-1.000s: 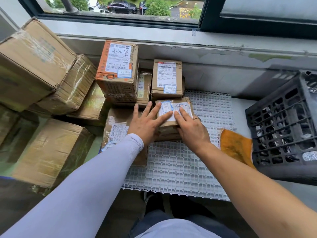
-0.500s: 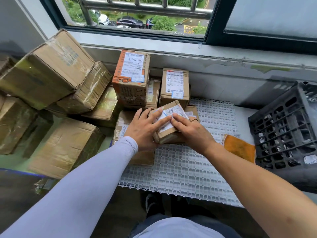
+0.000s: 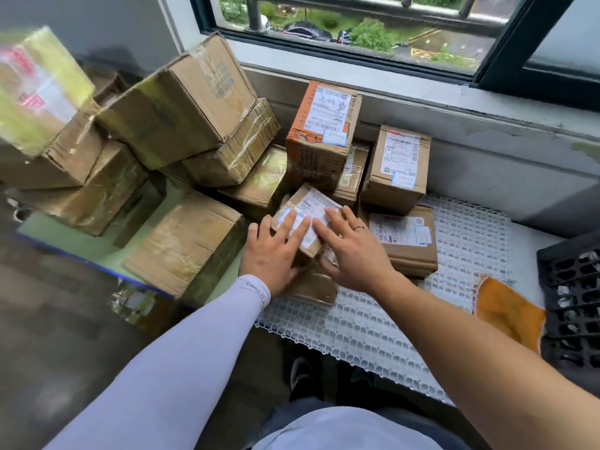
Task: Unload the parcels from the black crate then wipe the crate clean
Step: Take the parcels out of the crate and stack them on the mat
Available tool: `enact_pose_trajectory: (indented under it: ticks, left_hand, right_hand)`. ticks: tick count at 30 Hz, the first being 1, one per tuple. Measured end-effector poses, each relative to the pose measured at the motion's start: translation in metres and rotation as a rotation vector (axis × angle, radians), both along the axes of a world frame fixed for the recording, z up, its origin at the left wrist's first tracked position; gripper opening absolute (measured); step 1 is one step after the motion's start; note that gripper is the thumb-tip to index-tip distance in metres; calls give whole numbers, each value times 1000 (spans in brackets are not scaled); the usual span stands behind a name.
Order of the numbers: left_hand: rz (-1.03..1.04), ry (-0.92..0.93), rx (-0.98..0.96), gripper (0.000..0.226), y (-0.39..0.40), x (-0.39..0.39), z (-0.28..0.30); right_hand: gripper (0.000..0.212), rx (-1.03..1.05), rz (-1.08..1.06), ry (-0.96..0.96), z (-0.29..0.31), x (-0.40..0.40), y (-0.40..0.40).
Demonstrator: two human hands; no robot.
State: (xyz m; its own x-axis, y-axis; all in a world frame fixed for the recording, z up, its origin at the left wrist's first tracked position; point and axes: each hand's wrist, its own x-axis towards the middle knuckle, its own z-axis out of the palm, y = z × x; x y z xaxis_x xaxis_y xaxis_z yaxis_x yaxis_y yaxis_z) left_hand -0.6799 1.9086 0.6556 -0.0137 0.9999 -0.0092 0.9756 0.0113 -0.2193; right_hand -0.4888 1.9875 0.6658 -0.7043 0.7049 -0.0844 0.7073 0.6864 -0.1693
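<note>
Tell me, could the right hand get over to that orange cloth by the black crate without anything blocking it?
Probably yes. The orange cloth lies open on the white mat, with nothing on top of it. The right hand now rests on a small parcel, and only bare mat lies between them.

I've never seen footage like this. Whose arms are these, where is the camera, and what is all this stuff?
No machine here: a person wears a camera on the head, looking down at their own arms. The left hand and the right hand lie with straight fingers on a small labelled parcel, which is tilted on other boxes. Around it are more cardboard parcels, such as the tall orange-taped box. They sit partly on a white plastic grid mat below a window. At the right edge is the black crate, with an orange cloth beside it for wiping.
</note>
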Motion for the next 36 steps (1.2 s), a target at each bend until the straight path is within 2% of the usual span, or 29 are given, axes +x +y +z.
enact_pose_trajectory:
  ticks: [5,20,36]
  left_hand:
    - [44,-13,-1,86,0,-7,0]
    - [59,-101,-38,70,30,-22,-3]
    - [19,-120,-8,68,37,-25,-14]
  right_hand:
    - [95,-48,-4,-39,0,-22,-5]
    - [77,-80,-133,-61,0,-50,7]
    - [74,-80,-161,-138,2,-56,12]
